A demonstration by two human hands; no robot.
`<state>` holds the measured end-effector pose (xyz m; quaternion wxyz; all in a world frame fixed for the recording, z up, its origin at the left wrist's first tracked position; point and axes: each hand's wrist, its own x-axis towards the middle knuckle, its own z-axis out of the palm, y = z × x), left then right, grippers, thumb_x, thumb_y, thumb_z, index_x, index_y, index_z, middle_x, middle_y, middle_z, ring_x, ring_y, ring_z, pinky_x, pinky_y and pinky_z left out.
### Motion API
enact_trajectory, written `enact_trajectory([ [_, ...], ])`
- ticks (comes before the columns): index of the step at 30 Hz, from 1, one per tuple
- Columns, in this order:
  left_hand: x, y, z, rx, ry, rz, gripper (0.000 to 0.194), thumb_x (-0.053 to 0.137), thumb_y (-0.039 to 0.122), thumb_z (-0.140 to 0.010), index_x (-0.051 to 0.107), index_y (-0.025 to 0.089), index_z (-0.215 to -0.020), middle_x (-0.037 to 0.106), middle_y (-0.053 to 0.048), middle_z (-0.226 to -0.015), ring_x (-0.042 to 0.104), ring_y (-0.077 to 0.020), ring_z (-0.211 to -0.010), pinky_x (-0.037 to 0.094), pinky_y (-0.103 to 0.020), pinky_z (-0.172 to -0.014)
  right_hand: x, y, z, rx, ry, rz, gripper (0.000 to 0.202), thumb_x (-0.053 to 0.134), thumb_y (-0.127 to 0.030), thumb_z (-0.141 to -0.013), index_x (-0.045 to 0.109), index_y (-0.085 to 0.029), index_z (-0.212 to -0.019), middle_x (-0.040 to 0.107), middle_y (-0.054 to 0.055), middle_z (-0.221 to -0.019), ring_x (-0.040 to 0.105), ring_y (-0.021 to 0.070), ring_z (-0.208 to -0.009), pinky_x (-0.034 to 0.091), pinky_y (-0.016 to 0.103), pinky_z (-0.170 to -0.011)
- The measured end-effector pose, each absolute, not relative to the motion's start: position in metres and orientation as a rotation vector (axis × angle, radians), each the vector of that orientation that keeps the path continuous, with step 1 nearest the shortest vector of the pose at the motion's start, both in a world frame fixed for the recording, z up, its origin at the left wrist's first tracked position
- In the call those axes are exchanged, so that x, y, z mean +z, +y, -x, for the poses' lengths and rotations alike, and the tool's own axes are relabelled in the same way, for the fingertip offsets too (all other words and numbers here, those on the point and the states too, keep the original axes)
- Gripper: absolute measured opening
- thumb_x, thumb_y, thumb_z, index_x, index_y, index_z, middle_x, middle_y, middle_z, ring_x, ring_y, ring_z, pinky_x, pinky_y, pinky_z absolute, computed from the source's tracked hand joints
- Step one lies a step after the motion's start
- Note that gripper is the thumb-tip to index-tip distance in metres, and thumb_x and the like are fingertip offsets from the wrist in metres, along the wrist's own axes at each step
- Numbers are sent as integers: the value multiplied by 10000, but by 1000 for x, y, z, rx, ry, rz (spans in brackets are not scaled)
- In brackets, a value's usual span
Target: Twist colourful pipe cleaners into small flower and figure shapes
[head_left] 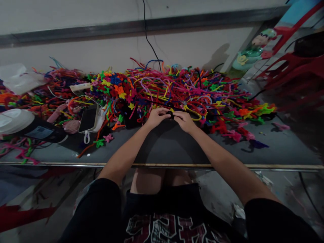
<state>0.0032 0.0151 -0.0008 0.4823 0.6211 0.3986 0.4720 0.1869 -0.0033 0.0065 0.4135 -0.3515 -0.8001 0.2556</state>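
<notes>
Left hand (pixel 157 118), right hand (pixel 186 122) — both tight on one small black piece (pixel 171 115).

phone (pixel 87 118): 9 o'clock, dark screen
white-lidded tub (pixel 42 127): far 9 o'clock
black cable (pixel 147 36): 12 o'clock
cartoon figure (pixel 250 53): 2 o'clock
red chair (pixel 298 68): 2 o'clock

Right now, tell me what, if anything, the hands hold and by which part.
A small dark piece, between the fingers of the left hand and the right hand; too small and covered to tell which part.
</notes>
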Motion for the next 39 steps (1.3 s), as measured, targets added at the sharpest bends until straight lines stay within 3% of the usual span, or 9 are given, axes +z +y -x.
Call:
enact_trajectory([
  [4, -2, 15, -6, 1235, 993, -1510, 267, 772, 261, -640, 689, 132, -858, 713, -44, -800, 643, -130, -712, 522, -296, -743, 0, 0, -181, 871, -1745, 922, 274, 552, -369, -825, 694, -178, -961, 677, 55, -875, 612, 173, -792, 472, 310, -714],
  [8, -6, 17, -6, 1281, 1061, -1492, 280, 785, 272, -626, 709, 132, -855, 721, -53, -814, 647, -140, -727, 525, -310, -761, -3, 4, -181, 1010, -1649, 1040, 338, 624, -465, -779, 702, -150, -872, 648, 34, -723, 550, 119, -612, 437, 261, -579],
  [13, -9, 18, -7, 1283, 1104, -1528, 285, 762, 313, -665, 733, 144, -892, 733, -62, -871, 657, -160, -774, 521, -315, -773, -10, 12, -185, 1040, -1582, 1053, 306, 689, -446, -721, 723, -162, -829, 680, 27, -720, 574, 125, -613, 463, 282, -622],
  [20, -5, 13, -11, 1223, 1172, -1711, 175, 738, 275, -701, 730, 146, -821, 706, -18, -745, 625, -133, -673, 495, -262, -671, -9, 10, -186, 946, -1550, 1048, 240, 722, -365, -682, 745, -187, -840, 728, 36, -795, 655, 177, -733, 511, 351, -755],
  [28, -9, 14, -12, 1230, 1106, -1626, 225, 741, 240, -691, 676, 147, -885, 702, -35, -813, 632, -118, -688, 499, -259, -707, -3, 6, -185, 842, -1625, 950, 238, 715, -398, -717, 757, -195, -835, 727, 47, -810, 663, 179, -740, 511, 344, -742],
  [39, -2, 8, -17, 1273, 1125, -1624, 236, 733, 257, -711, 670, 155, -915, 691, -25, -777, 614, -115, -654, 498, -257, -681, -1, 6, -184, 1046, -1568, 928, 256, 730, -428, -704, 747, -218, -847, 686, 18, -833, 613, 151, -775, 467, 316, -762],
])
